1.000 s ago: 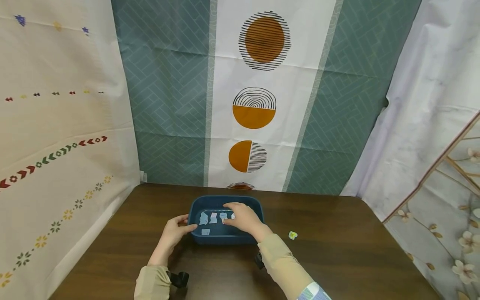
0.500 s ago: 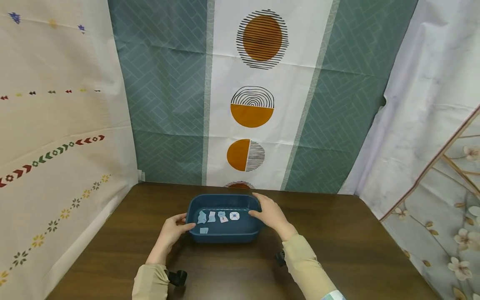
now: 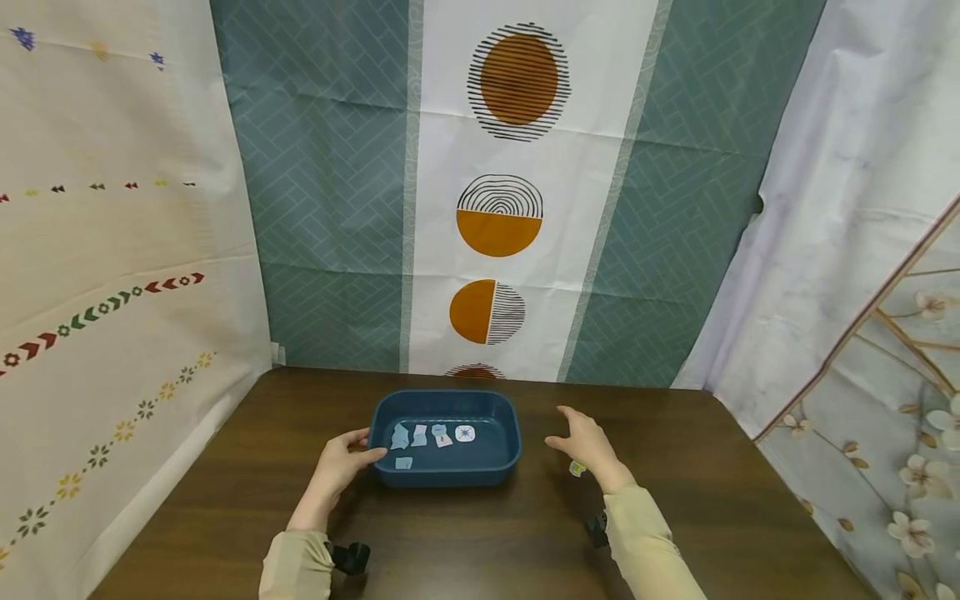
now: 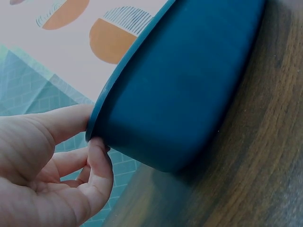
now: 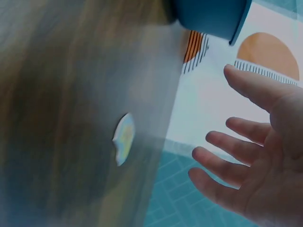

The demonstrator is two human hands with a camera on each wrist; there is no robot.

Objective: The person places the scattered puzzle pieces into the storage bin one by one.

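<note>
My left hand (image 3: 339,467) pinches the left rim of a dark blue rectangular tub (image 3: 480,477), thumb on the inside and fingers curled under the lip, as the left wrist view shows. Inside the tub lie several flat, pale blue and white paper-like pieces, among them a white rounded piece with a blue star (image 3: 465,433). To the right of the tub, my right hand (image 3: 592,450) hovers over the table with fingers spread and holding nothing. Partly covered by it in the head view is a small yellow-green and white flat piece (image 5: 124,139) with an irregular edge, lying on the wood.
The tub stands on a dark brown wooden table (image 3: 450,542). A green and white patterned curtain (image 3: 337,208) hangs behind the table's back edge. Pale printed cloths hang at the left (image 3: 135,250) and right (image 3: 825,208).
My right hand has moved from above the tub, past its right rim, to over the table near the small yellow-green piece. The starred piece is now uncovered. My left hand keeps its grip.
</note>
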